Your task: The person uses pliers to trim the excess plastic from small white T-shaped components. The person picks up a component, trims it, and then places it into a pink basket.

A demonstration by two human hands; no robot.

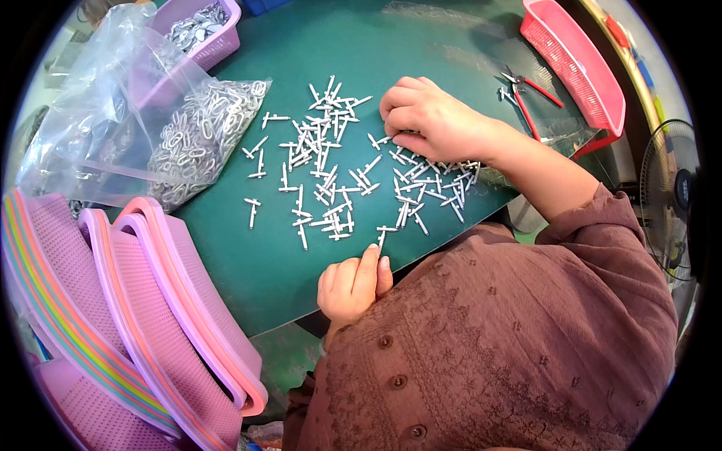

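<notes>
Left hand [352, 283], fingers pinched together on one small metal pin [381, 237] at the green mat's [248, 263] near edge, presumably for inspection. Right hand [429, 120] rests curled, fingertips on the scattered pins [331, 173], seemingly to rake them closer; whether it grips any is unclear.

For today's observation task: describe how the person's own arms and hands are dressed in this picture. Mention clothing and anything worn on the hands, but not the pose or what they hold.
Both hands are bare: no gloves, rings or watch show on the left hand or the right hand. The right forearm is uncovered up to a loose brownish-mauve sleeve pushed back near the elbow. It belongs to a garment with a faint embroidered pattern and a row of round matching buttons down the front.
</notes>
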